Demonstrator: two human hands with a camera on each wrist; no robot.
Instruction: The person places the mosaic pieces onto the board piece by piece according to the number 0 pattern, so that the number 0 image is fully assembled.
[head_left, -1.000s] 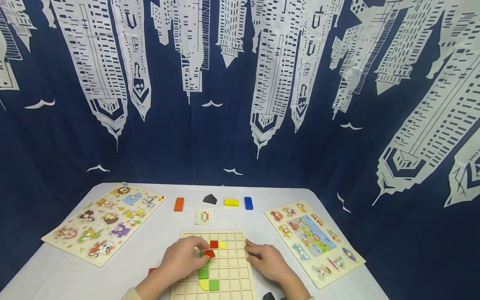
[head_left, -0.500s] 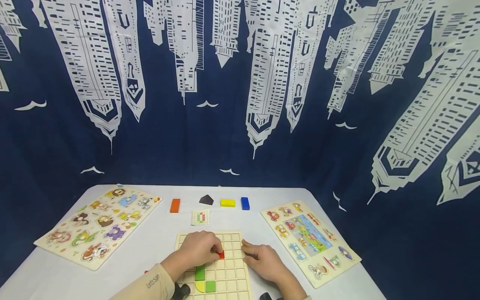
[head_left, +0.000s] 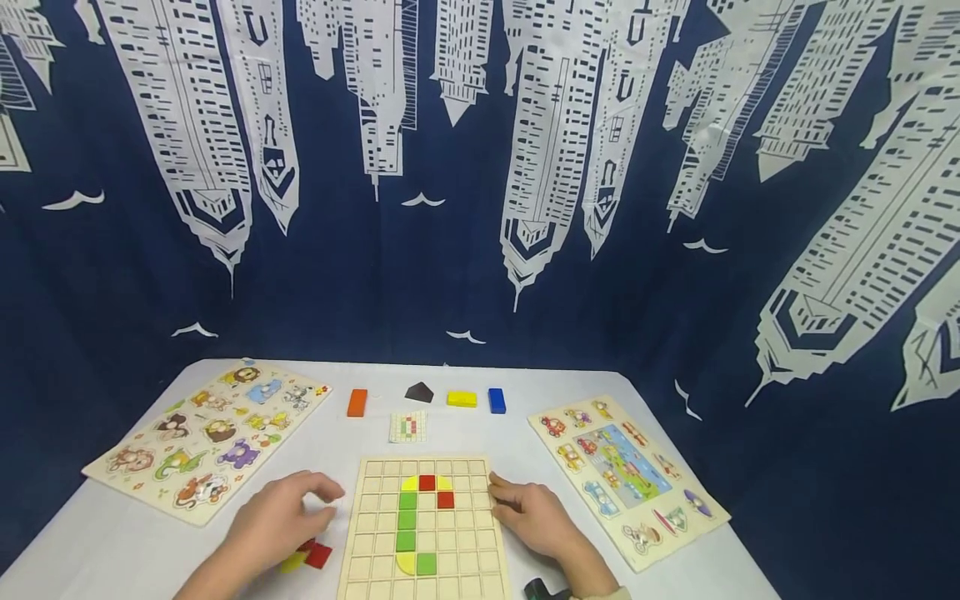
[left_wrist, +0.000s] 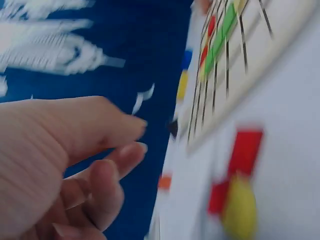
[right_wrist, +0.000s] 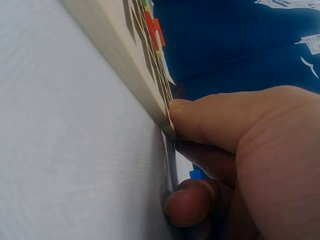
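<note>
A wooden grid board [head_left: 465, 543] lies in the head view's lower middle. On it, green squares [head_left: 407, 520], red squares [head_left: 446, 500] and yellow rounded pieces [head_left: 406, 564] form a partial outline. My left hand [head_left: 273, 515] is off the board's left side, fingers loosely bent, nothing between thumb and fingers in the left wrist view. Beside and partly under it are loose red pieces [head_left: 318, 556] and a yellow piece [head_left: 293, 562]. My right hand [head_left: 536, 518] holds the board's right edge, its thumb [right_wrist: 192, 115] on the rim in the right wrist view.
A small pattern card [head_left: 408, 427] lies beyond the board. Behind it are an orange block [head_left: 357, 403], a dark pentagon [head_left: 420, 392], a yellow block [head_left: 462, 400] and a blue block [head_left: 497, 401]. Picture puzzles stand left [head_left: 161, 492] and right [head_left: 637, 525].
My left hand has set a red square into the grid at the upper right of the outline, let go, and moved left to the loose pieces. The right hand has stayed at the board's edge.
</note>
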